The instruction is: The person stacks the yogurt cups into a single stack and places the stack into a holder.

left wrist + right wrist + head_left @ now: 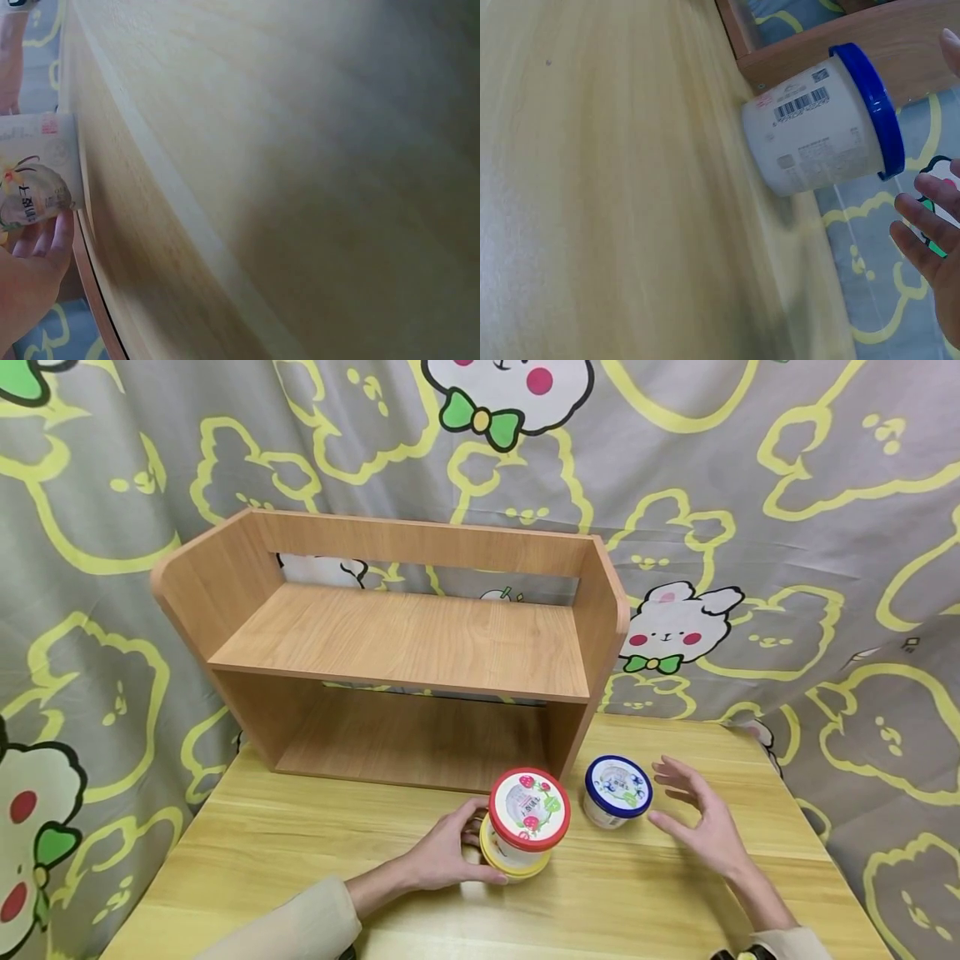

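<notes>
Two round tubs stand stacked on the wooden table in the head view. A red-lidded tub (528, 810) with strawberry pictures is on top of a yellow-lidded tub (491, 857), which is mostly hidden. My left hand (442, 852) grips the yellow-lidded tub from the left, thumb in front and fingers behind. In the left wrist view, a flower picture shows on the side of the yellow-lidded tub (37, 169). To the right stands a blue-lidded tub (618, 789), upright. Beside it my right hand (701, 818) is held with spread fingers, apart from the tub and holding nothing.
A two-tier wooden shelf (405, 639) stands at the back of the table (330, 835), its right side panel close behind the tubs. Behind it hangs a grey patterned curtain (697, 468), which also runs along both sides.
</notes>
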`<state>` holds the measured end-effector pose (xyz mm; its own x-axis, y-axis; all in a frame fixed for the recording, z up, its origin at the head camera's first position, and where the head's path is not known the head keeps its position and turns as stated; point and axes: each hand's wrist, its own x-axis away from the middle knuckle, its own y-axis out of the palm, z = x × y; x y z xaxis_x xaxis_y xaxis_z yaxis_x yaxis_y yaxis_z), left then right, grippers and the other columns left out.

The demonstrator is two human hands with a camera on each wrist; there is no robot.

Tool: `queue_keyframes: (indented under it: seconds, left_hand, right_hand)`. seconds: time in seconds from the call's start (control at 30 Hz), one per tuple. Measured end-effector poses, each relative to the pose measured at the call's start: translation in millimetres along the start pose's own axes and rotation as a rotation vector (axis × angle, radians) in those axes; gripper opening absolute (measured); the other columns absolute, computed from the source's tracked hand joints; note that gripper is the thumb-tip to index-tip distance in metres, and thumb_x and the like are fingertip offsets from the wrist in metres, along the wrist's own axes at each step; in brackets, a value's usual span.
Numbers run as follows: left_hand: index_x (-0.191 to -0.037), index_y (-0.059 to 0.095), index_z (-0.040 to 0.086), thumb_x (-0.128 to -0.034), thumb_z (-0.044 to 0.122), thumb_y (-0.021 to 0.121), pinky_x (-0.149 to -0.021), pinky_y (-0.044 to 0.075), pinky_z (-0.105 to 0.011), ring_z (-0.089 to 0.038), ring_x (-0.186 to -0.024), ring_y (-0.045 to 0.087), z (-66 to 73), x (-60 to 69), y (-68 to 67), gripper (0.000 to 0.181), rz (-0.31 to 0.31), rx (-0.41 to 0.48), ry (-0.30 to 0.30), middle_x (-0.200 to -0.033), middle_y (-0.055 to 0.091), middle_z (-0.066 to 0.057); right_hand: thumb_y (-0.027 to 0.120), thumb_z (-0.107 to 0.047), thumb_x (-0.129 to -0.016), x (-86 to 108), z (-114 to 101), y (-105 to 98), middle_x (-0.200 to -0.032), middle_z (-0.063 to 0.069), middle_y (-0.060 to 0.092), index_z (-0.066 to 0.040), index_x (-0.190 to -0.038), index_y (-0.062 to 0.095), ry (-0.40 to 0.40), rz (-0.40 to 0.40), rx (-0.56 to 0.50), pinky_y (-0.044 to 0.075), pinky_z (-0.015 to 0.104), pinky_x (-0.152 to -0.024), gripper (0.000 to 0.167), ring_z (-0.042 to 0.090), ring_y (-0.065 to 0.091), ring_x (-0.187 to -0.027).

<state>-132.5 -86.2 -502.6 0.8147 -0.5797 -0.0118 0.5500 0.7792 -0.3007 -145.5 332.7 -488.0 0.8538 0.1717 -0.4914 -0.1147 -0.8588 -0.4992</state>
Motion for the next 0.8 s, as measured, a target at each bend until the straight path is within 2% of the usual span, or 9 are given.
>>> queue_keyframes:
  seconds: [0.23, 0.37, 0.8]
  left_hand:
    - [-0.152, 0.043, 0.016, -0.0796, 0.022, 0.095, -0.100, 0.058, -0.022, -0.007, -0.113, 0.067, 0.2, -0.1, 0.3, 0.089, -0.002, 0.004, 0.002, -0.137, 0.062, -0.004]
    - [-0.152, 0.043, 0.016, -0.0796, 0.022, 0.095, -0.100, 0.058, -0.022, -0.007, -0.113, 0.066, -0.2, -0.1, 0.5, 0.089, 0.000, 0.004, 0.002, -0.137, 0.062, -0.004]
    - [-0.152, 0.043, 0.017, -0.0797, 0.022, 0.094, -0.100, 0.058, -0.022, -0.007, -0.114, 0.066, -1.8, 0.0, 0.6, 0.088, 0.001, -0.003, 0.000, -0.137, 0.062, -0.004]
  right_hand:
    - [0.082, 0.012, -0.078, 3.0, 7.3, 3.3, -0.142, -0.006, 0.066, 0.003, -0.153, 0.046, 0.023, 0.003, -0.012, 0.049, 0.007, -0.100, 0.085, -0.004, 0.062, -0.122]
    - [0.082, 0.011, -0.079, 4.2, 12.0, 5.3, -0.141, -0.007, 0.066, 0.004, -0.153, 0.045, 0.043, -0.002, -0.029, 0.049, 0.008, -0.099, 0.083, -0.004, 0.063, -0.121]
    - [0.086, 0.001, -0.081, 6.9, 21.8, 17.3, -0.139, 0.021, 0.064, 0.000, -0.156, 0.044, 0.140, -0.024, 0.034, 0.050, 0.009, -0.097, 0.085, -0.015, 0.055, -0.118]
